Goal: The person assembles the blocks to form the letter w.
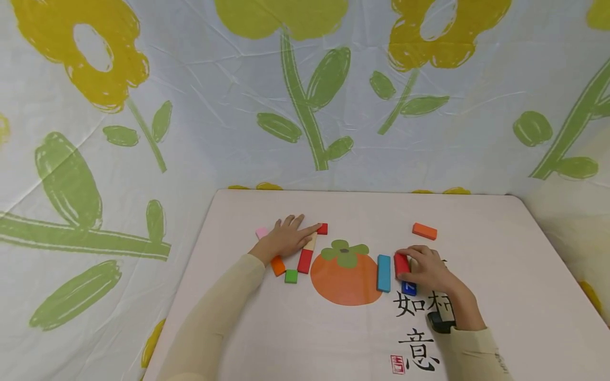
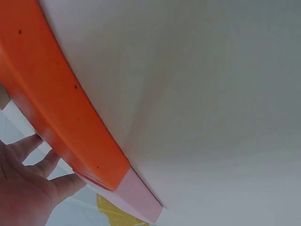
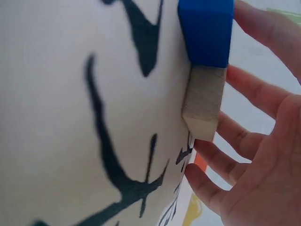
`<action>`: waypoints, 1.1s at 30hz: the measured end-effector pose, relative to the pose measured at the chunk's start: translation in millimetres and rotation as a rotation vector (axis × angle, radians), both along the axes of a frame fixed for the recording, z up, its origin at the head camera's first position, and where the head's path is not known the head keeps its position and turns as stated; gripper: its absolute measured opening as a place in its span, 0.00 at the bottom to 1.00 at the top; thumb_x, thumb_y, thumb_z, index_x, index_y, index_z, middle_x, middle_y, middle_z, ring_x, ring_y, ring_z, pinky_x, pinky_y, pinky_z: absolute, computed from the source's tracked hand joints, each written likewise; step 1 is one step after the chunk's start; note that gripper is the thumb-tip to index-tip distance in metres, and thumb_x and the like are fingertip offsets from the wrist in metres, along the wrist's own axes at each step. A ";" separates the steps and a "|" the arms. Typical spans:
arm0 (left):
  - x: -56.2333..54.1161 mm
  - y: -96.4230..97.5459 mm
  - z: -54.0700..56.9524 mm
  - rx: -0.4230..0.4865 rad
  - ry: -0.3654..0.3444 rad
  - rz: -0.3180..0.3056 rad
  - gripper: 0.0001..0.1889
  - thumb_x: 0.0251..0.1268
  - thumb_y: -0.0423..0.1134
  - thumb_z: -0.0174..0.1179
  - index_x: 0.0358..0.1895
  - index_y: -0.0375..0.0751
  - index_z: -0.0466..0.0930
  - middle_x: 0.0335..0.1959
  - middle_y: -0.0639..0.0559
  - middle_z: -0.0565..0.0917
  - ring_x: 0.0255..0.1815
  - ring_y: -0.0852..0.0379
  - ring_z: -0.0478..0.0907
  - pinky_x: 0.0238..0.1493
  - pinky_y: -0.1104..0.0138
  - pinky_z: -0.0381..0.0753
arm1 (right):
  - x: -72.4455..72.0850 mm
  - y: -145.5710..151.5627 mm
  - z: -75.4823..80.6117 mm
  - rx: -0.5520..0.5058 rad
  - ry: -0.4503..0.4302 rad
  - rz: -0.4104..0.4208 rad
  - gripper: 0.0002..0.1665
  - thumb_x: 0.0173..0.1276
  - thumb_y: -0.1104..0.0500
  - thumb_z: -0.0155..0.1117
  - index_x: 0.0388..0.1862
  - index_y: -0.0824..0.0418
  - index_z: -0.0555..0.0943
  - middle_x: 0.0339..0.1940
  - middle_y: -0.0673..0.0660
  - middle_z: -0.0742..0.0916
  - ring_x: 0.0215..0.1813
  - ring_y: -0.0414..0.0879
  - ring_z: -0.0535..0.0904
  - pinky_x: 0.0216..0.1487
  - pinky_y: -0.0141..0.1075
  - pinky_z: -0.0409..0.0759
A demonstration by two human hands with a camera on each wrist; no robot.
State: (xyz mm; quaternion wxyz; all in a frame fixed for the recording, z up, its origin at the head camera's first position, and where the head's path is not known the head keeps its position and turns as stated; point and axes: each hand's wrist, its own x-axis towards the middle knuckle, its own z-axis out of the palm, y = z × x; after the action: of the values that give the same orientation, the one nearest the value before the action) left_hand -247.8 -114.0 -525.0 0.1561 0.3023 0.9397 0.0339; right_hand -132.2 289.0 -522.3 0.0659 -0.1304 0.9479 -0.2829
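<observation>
My left hand [image 1: 286, 237] lies over a row of blocks with its fingers spread. Its index fingertip touches a small red block [image 1: 323, 228] at the row's far end. A plain wood block [image 1: 310, 242] and a longer red block [image 1: 305, 261] line up below it. Under the palm side are an orange block [image 2: 61, 103] and a pink block [image 2: 138, 195]. On the right, my right hand [image 1: 429, 270] pinches a red block [image 1: 402, 265] between thumb and index finger. Against it sit a blue block [image 3: 207, 33] marked 7 and a plain wood block [image 3: 204, 99].
A light blue block [image 1: 383, 273] stands just left of the red one. A green block [image 1: 291, 276] lies near the left row, and another orange block [image 1: 424, 231] lies farther back. The table mat [image 1: 267, 338] has a printed persimmon and black characters.
</observation>
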 end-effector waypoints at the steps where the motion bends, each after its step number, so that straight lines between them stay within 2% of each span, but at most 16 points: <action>1: 0.3 -0.1 0.2 0.006 0.001 0.000 0.29 0.82 0.58 0.37 0.80 0.73 0.44 0.80 0.41 0.50 0.77 0.37 0.50 0.71 0.37 0.49 | 0.2 -0.5 0.0 -0.005 -0.002 -0.007 0.34 0.60 0.48 0.76 0.62 0.61 0.78 0.62 0.74 0.72 0.61 0.73 0.62 0.52 0.68 0.69; 9: 2.2 -0.3 2.8 0.015 -0.014 0.001 0.29 0.82 0.57 0.37 0.81 0.72 0.44 0.80 0.40 0.50 0.77 0.36 0.50 0.71 0.36 0.49 | 0.2 -2.1 -1.4 0.002 -0.008 -0.047 0.34 0.63 0.48 0.74 0.63 0.64 0.77 0.63 0.75 0.72 0.62 0.73 0.63 0.53 0.68 0.69; 14: 1.9 0.3 5.2 0.016 -0.028 0.009 0.29 0.82 0.58 0.36 0.81 0.70 0.45 0.81 0.40 0.50 0.77 0.35 0.49 0.71 0.36 0.48 | 0.3 -2.0 0.0 0.004 -0.024 -0.047 0.40 0.59 0.46 0.77 0.65 0.64 0.75 0.64 0.75 0.71 0.62 0.73 0.62 0.53 0.69 0.70; 22: 2.8 0.4 11.1 0.031 -0.039 0.006 0.29 0.82 0.58 0.37 0.81 0.71 0.46 0.80 0.39 0.50 0.77 0.34 0.49 0.71 0.35 0.48 | 0.2 -1.8 1.5 0.017 -0.030 -0.041 0.39 0.57 0.53 0.78 0.65 0.65 0.74 0.64 0.74 0.73 0.62 0.71 0.63 0.52 0.67 0.72; 28: 1.1 0.6 6.4 0.019 -0.041 0.013 0.29 0.82 0.58 0.37 0.81 0.72 0.45 0.81 0.40 0.49 0.77 0.35 0.48 0.71 0.36 0.48 | -1.3 0.1 1.0 0.025 -0.028 -0.024 0.40 0.56 0.58 0.79 0.66 0.67 0.73 0.64 0.73 0.74 0.61 0.71 0.65 0.54 0.66 0.72; 33: 0.8 0.7 5.5 0.017 -0.050 0.024 0.29 0.81 0.58 0.37 0.81 0.72 0.45 0.81 0.41 0.49 0.78 0.35 0.47 0.72 0.36 0.46 | -0.8 4.5 0.8 -0.023 -0.026 -0.011 0.38 0.57 0.58 0.78 0.65 0.66 0.74 0.63 0.72 0.75 0.62 0.70 0.65 0.54 0.68 0.71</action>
State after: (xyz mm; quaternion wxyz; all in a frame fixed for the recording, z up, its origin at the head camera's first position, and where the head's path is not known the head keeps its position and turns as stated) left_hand -247.0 -113.3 -519.5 0.1766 0.2912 0.9388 0.0512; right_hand -133.0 293.6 -521.5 0.0753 -0.1225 0.9444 -0.2957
